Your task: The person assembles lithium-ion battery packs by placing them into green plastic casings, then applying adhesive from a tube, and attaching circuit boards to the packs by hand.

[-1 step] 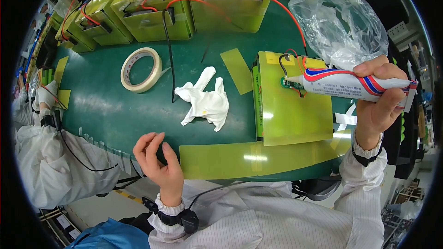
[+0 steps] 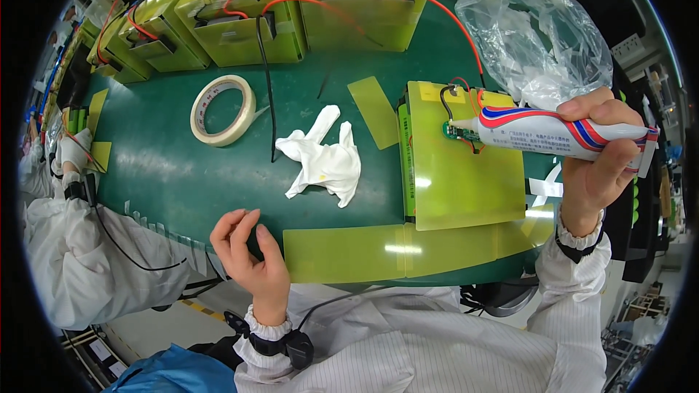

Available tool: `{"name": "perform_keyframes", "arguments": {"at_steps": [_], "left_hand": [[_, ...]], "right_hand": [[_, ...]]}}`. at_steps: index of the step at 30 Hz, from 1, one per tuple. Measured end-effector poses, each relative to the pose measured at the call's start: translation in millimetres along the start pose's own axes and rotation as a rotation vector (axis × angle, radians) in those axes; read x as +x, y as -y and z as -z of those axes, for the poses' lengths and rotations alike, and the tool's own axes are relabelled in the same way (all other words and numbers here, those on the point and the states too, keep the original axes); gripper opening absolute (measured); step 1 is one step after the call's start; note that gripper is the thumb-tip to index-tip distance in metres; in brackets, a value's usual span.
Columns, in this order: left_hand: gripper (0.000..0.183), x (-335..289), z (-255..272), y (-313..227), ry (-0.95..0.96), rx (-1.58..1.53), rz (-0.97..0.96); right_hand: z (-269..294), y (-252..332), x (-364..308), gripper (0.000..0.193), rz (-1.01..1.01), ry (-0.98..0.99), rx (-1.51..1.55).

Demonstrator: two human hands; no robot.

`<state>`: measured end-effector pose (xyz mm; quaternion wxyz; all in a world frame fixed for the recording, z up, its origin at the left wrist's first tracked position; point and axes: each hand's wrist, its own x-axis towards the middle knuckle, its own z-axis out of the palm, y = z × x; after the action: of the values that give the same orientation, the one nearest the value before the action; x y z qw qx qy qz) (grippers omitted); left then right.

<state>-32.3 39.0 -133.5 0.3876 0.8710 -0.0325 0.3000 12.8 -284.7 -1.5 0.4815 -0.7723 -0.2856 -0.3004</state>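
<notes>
My right hand (image 2: pixel 601 145) is wrapped round a white glue tube (image 2: pixel 542 131) with red and blue stripes. Its pointed nozzle meets the left part of a small green circuit board (image 2: pixel 450 131). That board lies on a battery pack (image 2: pixel 466 182) covered by a yellow-green sheet, with red and black wires running to it. At the table's front edge, my left hand (image 2: pixel 251 258) holds nothing, its fingers loosely curled and apart. A crumpled white glove (image 2: pixel 325 160) lies on the table beyond it, left of the pack.
A roll of masking tape (image 2: pixel 196 120) sits left of the glove. Several wired yellow battery packs (image 2: pixel 364 18) line the back. A clear plastic bag (image 2: pixel 535 36) is at the far right. Yellow strips (image 2: pixel 342 255) lie along the front edge. Another person's gloved hand (image 2: pixel 73 151) is at the left.
</notes>
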Motion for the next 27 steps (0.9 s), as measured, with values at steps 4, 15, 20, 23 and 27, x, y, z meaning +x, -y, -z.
{"name": "perform_keyframes", "arguments": {"at_steps": [4,15,20,23,27], "left_hand": [[0.016,0,-1,0,-0.002,-0.003,0.005],[0.012,0,-2,0,-0.003,-0.004,-0.001],[0.012,1,0,-1,-0.003,-0.007,-0.002],[0.014,0,-1,-2,0.006,-0.018,0.007],[0.016,3,2,-9,0.029,-0.032,0.022]], "right_hand": [[1,2,3,0.041,0.022,0.029,-0.011],[-1,4,5,0.041,0.014,0.074,-0.039],[-1,7,6,0.041,0.007,0.063,-0.062],[-3,16,14,0.042,-0.031,0.172,-0.212],[-3,12,15,0.042,0.06,0.205,-0.141]]}}
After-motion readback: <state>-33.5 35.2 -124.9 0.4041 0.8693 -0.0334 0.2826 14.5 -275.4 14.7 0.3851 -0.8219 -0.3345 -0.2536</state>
